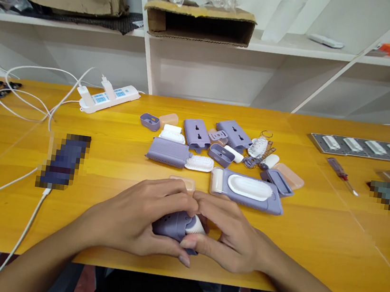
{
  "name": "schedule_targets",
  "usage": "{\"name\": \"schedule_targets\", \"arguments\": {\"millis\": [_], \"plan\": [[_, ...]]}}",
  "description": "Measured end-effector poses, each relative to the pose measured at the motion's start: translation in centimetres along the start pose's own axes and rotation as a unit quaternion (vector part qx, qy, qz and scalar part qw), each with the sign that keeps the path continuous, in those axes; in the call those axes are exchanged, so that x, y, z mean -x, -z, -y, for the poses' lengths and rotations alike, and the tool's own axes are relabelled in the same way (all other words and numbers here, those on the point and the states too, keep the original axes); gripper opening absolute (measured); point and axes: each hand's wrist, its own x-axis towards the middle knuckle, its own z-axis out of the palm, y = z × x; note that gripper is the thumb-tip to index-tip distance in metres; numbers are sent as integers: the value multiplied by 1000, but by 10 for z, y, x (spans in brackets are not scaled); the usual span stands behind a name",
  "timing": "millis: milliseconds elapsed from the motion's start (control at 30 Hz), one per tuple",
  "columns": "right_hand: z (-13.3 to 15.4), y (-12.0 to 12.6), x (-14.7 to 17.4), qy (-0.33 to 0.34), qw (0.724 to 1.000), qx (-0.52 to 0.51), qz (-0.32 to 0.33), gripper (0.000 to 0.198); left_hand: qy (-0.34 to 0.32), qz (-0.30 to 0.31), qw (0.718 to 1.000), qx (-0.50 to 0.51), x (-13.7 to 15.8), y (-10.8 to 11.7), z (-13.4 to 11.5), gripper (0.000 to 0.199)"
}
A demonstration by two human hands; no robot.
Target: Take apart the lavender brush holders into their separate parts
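Note:
Near the table's front edge, my left hand [135, 217] is closed round a purple plastic housing [170, 225]. A white bristled brush piece [196, 226] sticks out of the housing's right end, with my right hand [235, 235] closed on it by thumb and fingers. The fingertips of both hands meet over the top and hide part of the join. Just beyond them lies a translucent peach cap [186, 183], partly covered by my fingers. To its right rests a long purple body [245, 203] with a white oval piece [250, 188] on it.
Purple housings [167, 152], white brush heads [199, 163] and metal springs [263, 145] lie behind my hands. A phone [65, 160] on a white cable and a power strip [109, 99] are at left. A screwdriver [342, 175] and metal strip [370, 148] are at right. Shelves [283, 48] stand behind.

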Motion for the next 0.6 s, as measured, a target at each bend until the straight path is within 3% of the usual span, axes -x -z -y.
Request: {"name": "schedule_targets", "arguments": {"millis": [300, 500, 600], "plan": [[-5, 0, 0, -34, 995, -90, 4, 33, 119, 90, 987, 54, 0, -9, 4, 59], [-2, 2, 1, -43, 995, -89, 14, 30, 118, 66, 988, 72, -1, -9, 2, 59], [-2, 10, 4, -49, 993, -102, -20, 29, 101, 25, 990, 95, 2, -8, 3, 61]]}}
